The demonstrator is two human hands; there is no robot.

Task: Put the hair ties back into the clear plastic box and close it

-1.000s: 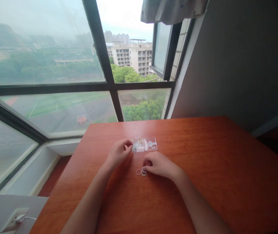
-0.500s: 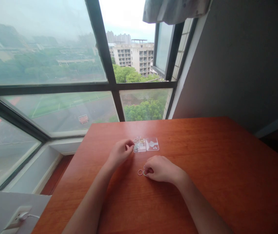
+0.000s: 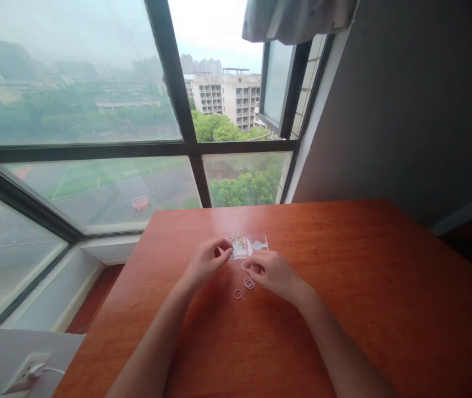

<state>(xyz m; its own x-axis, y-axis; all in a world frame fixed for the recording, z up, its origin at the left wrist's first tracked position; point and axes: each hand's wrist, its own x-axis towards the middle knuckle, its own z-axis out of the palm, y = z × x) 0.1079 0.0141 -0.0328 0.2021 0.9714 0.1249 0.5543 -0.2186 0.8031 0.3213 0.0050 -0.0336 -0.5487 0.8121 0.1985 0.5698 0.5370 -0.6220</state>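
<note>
A small clear plastic box (image 3: 242,252) lies on the wooden table with its lid (image 3: 257,242) folded open to the right. Its compartments hold small gold and greenish ring-shaped pieces. At the box's left edge is my left hand (image 3: 209,260), thumb and fingers closed on it; the exact contact is partly hidden. My right hand (image 3: 271,272) pinches a small pale ring (image 3: 243,265) just in front of the box. Nearer to me, two overlapping pinkish rings (image 3: 248,283) lie on the table, and a single pink ring (image 3: 237,294) is beside them.
The reddish-brown table (image 3: 364,265) reaches to a dark-framed window (image 3: 197,148) at the back and a grey wall (image 3: 393,110) on the right. A socket with a plug (image 3: 37,369) is at the lower left.
My right hand has picked up a pale ring and moved it away from me, up to the front of the box. My left hand stays at the box, shifted very slightly right.
</note>
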